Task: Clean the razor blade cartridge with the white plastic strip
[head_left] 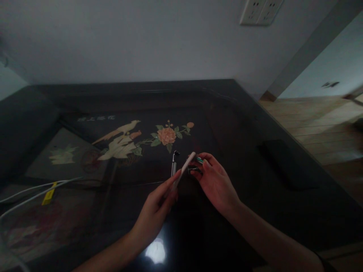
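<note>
Partly legible characters point(96, 118) on tabletop point(229, 128), "上", "花"

Pale wall point(127, 41), glossy dark table point(235, 128), plank floor point(306, 121).

Cables point(64, 182) lie left of the hands point(155, 206).

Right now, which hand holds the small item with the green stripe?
The right hand: it has the green-striped item, whereas the left hand grips the slim pale bar.
</note>
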The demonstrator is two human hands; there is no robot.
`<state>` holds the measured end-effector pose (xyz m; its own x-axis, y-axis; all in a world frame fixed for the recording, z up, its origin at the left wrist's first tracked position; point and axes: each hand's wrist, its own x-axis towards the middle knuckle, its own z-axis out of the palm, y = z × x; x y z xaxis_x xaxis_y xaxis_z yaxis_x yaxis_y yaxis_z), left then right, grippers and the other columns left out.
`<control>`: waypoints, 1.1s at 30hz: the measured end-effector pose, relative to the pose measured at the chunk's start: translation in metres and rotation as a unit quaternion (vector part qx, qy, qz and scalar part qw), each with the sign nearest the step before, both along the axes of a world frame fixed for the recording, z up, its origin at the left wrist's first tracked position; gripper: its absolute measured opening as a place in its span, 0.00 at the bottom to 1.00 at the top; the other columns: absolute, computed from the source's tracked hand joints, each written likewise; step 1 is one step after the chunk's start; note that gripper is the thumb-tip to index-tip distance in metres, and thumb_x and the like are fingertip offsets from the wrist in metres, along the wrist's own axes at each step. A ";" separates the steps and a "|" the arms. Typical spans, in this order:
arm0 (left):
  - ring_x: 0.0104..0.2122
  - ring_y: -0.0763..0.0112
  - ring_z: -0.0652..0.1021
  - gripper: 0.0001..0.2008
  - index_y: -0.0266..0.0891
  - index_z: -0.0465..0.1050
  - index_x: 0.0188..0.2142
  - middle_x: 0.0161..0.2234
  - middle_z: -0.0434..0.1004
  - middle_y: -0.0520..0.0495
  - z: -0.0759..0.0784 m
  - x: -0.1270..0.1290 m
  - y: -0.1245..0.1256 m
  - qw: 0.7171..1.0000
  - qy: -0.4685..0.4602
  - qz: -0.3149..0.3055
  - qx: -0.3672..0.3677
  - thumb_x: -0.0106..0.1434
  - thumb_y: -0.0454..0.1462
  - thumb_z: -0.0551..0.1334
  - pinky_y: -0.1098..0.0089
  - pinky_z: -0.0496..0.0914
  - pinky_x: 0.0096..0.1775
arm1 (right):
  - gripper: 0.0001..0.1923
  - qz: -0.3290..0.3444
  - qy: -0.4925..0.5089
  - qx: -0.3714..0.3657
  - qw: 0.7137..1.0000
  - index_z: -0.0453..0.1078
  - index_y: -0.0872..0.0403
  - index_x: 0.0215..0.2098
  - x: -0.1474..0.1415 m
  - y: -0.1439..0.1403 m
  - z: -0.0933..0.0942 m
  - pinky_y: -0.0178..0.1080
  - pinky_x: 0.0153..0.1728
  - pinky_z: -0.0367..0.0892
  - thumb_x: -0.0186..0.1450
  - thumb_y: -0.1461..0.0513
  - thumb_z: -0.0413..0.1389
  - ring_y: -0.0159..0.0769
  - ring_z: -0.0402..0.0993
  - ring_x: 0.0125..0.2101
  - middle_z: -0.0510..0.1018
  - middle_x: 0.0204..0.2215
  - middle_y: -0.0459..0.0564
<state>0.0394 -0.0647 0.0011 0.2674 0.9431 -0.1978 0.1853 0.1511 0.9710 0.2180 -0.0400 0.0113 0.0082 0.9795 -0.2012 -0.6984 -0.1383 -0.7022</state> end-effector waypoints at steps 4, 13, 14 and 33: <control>0.42 0.65 0.76 0.23 0.46 0.69 0.60 0.47 0.78 0.45 -0.002 -0.001 0.001 1.000 0.007 -0.007 0.005 0.66 0.41 0.58 0.64 0.69 0.47 | 0.11 -0.006 0.003 -0.003 1.000 0.75 0.49 0.34 0.000 0.000 0.000 0.35 0.37 0.73 0.54 0.59 0.69 0.35 0.74 0.40 0.78 0.39 0.46; 0.57 0.64 0.73 0.22 0.44 0.67 0.61 0.59 0.73 0.45 -0.007 -0.002 0.002 0.997 0.037 -0.023 0.056 0.68 0.38 0.55 0.61 0.64 0.59 | 0.11 -0.008 -0.006 -0.004 1.000 0.76 0.49 0.34 0.001 0.001 -0.002 0.35 0.37 0.72 0.54 0.58 0.69 0.34 0.74 0.39 0.79 0.38 0.46; 0.56 0.64 0.74 0.22 0.44 0.67 0.61 0.58 0.73 0.45 -0.006 -0.002 0.002 0.997 0.037 -0.026 0.061 0.68 0.38 0.55 0.61 0.65 0.58 | 0.11 -0.009 -0.008 -0.003 1.000 0.76 0.49 0.34 0.001 0.001 -0.003 0.35 0.37 0.72 0.54 0.58 0.69 0.34 0.73 0.38 0.79 0.38 0.45; 0.36 0.70 0.75 0.23 0.42 0.67 0.61 0.37 0.78 0.47 -0.006 -0.001 0.002 0.995 0.046 -0.035 0.085 0.67 0.37 0.55 0.67 0.72 0.44 | 0.11 -0.003 0.004 0.008 1.000 0.76 0.49 0.34 0.001 0.002 -0.011 0.36 0.40 0.73 0.54 0.59 0.69 0.33 0.75 0.38 0.81 0.38 0.45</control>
